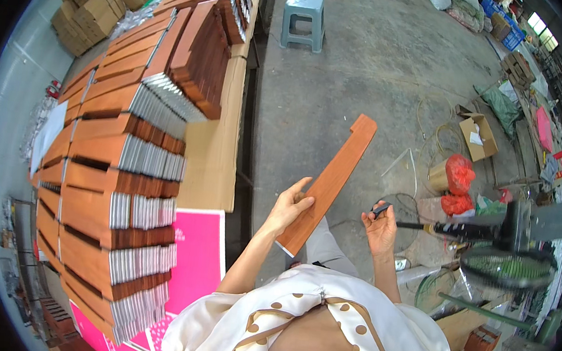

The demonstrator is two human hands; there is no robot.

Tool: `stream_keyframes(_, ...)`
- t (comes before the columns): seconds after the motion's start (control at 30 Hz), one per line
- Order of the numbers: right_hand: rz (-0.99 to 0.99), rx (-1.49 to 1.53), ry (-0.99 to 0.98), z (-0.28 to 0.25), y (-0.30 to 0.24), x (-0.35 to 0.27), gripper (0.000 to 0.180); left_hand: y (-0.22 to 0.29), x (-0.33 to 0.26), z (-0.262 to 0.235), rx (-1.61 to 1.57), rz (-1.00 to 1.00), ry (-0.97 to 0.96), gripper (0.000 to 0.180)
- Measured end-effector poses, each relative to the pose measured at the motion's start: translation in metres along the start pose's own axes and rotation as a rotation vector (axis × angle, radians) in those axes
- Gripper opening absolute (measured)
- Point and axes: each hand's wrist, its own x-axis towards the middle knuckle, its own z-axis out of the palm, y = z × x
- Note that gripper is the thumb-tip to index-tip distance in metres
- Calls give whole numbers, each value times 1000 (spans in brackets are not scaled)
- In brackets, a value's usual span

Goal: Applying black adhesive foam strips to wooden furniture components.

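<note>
My left hand [286,209] is closed on a long, flat, reddish-brown wooden slat [336,175], its thumb lying across the face. The slat slants away to the right, with a hooked far end and a pale near end. To the right, apart from the slat, my right hand [379,233] pinches a small dark object [380,209] between thumb and fingers; its kind is too small to make out. Stacks of similar slats [93,182] with pale ends fill the table on my left.
Cardboard [210,162] and a pink sheet [197,255] cover the table beside the stacks. A blue-grey stool [303,18] stands on the concrete floor ahead. On my right are a fan [507,265], red plastic bags [459,174], an open carton [479,137] and loose cables.
</note>
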Motion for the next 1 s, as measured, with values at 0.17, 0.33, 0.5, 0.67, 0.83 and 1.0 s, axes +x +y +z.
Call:
stream_keyframes(0.17, 38, 13, -55, 49, -12, 180, 26, 36, 151, -19, -125, -49, 17, 49)
stream_keyframes(0.33, 126, -18, -163, 153, -16, 335, 26, 103, 246, -80, -33, -30, 134, 48)
stream_keyframes(0.5, 238, -107, -300, 231, 14, 468, 28, 136, 339, -142, -133, -33, 347, 47)
stream_keyframes(0.67, 272, -114, -234, 272, 48, 601, 26, 177, 473, -205, -217, 42, 472, 46)
stream_keyframes(0.83, 137, -117, -209, 314, 11, 721, 27, 250, 617, -252, -77, 63, 425, 46)
stream_keyframes(1.0, 33, -81, -82, 309, -23, 838, 27, 308, 761, -264, -395, 59, 354, 45)
